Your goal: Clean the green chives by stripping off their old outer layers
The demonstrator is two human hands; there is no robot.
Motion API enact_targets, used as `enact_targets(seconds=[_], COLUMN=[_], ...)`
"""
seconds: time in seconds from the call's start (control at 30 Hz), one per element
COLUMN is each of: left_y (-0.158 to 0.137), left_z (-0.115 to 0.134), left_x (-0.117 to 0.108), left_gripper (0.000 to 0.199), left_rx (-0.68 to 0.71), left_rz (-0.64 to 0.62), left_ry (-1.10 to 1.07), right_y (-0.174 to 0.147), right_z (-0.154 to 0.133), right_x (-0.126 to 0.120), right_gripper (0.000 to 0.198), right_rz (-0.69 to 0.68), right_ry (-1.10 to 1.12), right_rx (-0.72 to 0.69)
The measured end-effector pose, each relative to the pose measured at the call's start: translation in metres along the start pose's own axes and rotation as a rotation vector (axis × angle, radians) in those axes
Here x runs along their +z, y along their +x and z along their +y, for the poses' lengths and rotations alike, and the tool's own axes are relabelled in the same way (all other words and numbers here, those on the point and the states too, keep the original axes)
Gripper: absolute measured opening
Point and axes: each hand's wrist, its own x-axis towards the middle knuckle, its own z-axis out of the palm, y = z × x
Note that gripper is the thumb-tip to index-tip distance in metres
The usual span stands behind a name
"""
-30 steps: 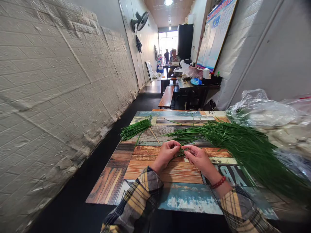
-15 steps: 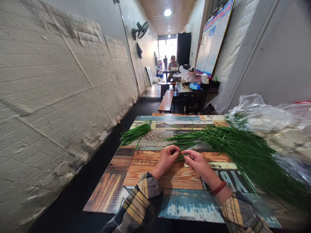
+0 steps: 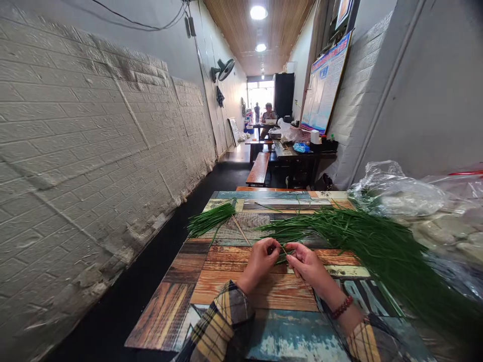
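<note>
1. The left hand (image 3: 263, 261) and right hand (image 3: 307, 261) are close together over the wood-patterned table (image 3: 206, 284). Their fingertips seem pinched on a thin chive stalk (image 3: 283, 249), but it is too tiny to see well.
2. The stalk looks very light and bendy. It could tear, so a soft pinch near its end should work best.
3. A big pile of chives (image 3: 381, 251) lies on the table's right side. They may slide, so hold just a few.
4. A small chive bunch (image 3: 211, 220) lies on the left, by a wooden skewer (image 3: 241, 230). The skewer looks stiff; its middle seems safest to hold.
</note>
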Motion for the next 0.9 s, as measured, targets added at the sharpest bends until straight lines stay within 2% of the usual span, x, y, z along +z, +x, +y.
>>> enact_targets(seconds=[0.13,0.23,0.9], left_y=[0.000,0.000,-0.003], left_z=[0.000,0.000,0.012], left_x=[0.000,-0.001,-0.005], left_gripper=[0.010,0.010,0.011], left_rx=[0.017,0.035,0.066], left_rz=[0.003,-0.016,-0.080], left_ry=[0.004,0.021,0.092], right_y=[0.000,0.001,0.002], right_z=[0.003,0.006,0.008], right_x=[-0.001,-0.001,-0.002], right_gripper=[0.063,0.066,0.051], right_rz=[-0.010,-0.021,-0.050], right_ry=[0.024,0.053,0.001], right_rx=[-0.028,-0.033,-0.057])
